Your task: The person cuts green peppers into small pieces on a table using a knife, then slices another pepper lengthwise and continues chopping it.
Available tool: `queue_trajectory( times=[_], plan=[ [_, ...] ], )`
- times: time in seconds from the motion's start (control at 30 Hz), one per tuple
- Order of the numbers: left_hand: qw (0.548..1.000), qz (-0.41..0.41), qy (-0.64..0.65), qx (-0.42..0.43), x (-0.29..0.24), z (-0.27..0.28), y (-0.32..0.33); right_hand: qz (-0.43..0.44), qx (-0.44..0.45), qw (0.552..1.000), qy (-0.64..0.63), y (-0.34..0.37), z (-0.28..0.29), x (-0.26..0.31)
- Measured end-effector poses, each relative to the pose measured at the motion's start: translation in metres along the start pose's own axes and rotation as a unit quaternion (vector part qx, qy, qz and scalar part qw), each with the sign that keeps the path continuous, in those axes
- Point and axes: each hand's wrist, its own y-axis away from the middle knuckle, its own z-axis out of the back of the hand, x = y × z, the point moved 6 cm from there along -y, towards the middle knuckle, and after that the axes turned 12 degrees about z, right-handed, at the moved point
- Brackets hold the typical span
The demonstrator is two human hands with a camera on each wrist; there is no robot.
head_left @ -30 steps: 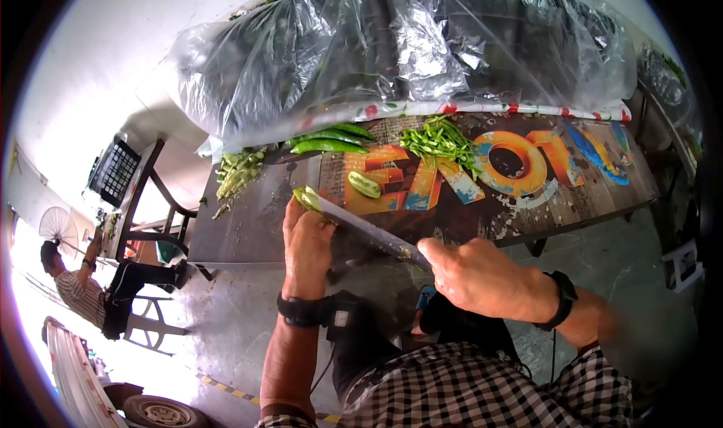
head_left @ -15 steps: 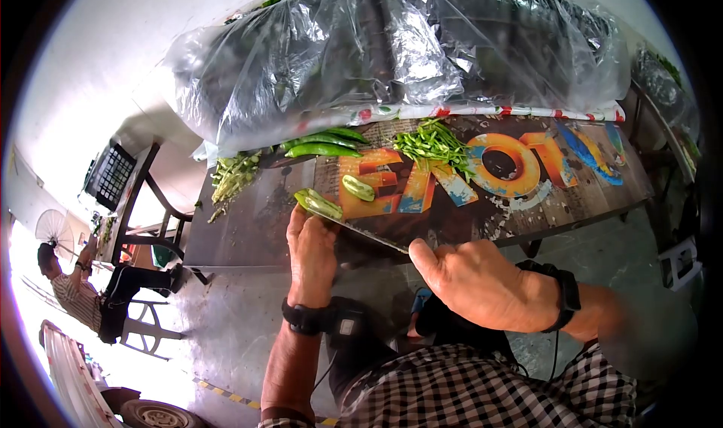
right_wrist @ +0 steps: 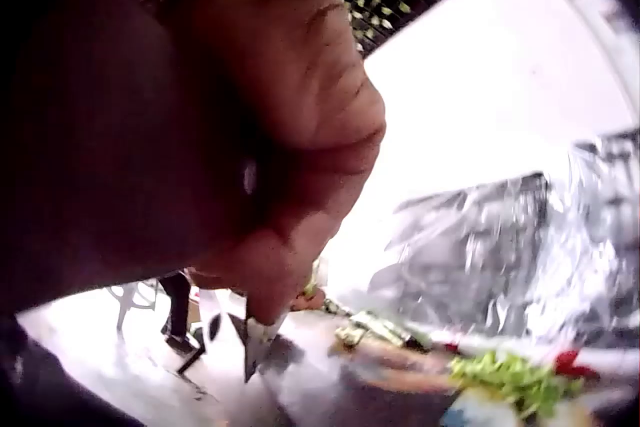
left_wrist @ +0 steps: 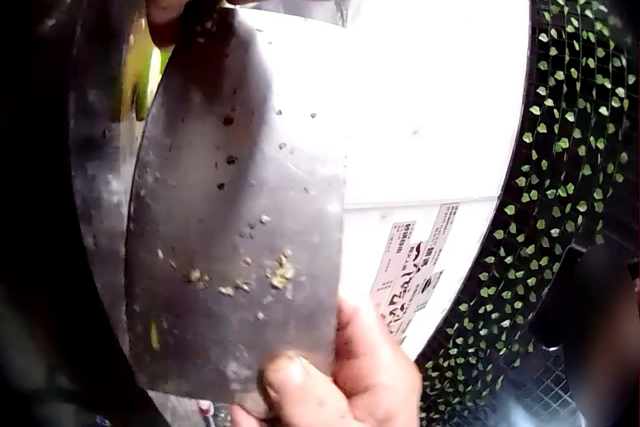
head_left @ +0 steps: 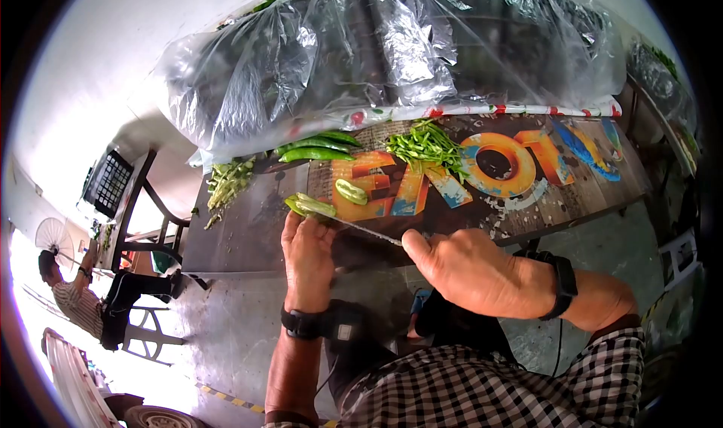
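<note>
My left hand (head_left: 307, 258) holds a split green pepper (head_left: 310, 206) over the table's near edge, its pale inside facing up. In my right hand (head_left: 482, 273) is a broad-bladed knife (head_left: 369, 232), seen nearly edge-on, its far end at the pepper. The left wrist view shows the blade (left_wrist: 240, 207) flat, dotted with small pale bits, with right-hand fingers pinching its lower end. A cut pepper piece (head_left: 351, 191) lies just beyond the held one. Whole green peppers (head_left: 316, 154), a heap of green strips (head_left: 425, 145) and a pile of pale scraps (head_left: 227, 185) lie farther back.
Clear plastic sheeting (head_left: 248, 81) covers a large dark bulk behind the table (head_left: 241, 239). At the left a seated person (head_left: 79, 296) works by another table, near a black crate (head_left: 110, 183) and a fan (head_left: 54, 236). A stool (head_left: 680, 258) stands at the right.
The knife has turned from showing its flat side to nearly edge-on, and my right hand has shifted slightly left. More of the held pepper's pale inside shows. The whole scene has drifted slightly left.
</note>
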Motion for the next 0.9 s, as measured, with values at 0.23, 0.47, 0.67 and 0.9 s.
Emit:
queue_trajectory(
  times=[0.23, 0.47, 0.67, 0.9],
  plan=[
    [1.000, 0.014, -0.004, 0.004, -0.002, -0.001, -0.004, -0.097, -0.052, 0.957, -0.270, 0.004, 0.009, -0.029],
    [0.955, -0.091, -0.280, -0.019, -0.015, -0.008, -0.005, -0.224, 0.000, 0.861, -0.456, 0.013, -0.002, -0.041],
    [0.927, -0.098, -0.360, -0.033, -0.025, -0.012, -0.005, -0.225, 0.009, 0.859, -0.460, 0.016, -0.006, -0.044],
    [0.834, -0.167, -0.524, -0.035, -0.026, -0.008, -0.011, -0.233, 0.021, 0.857, -0.460, 0.021, -0.011, -0.046]
  ],
)
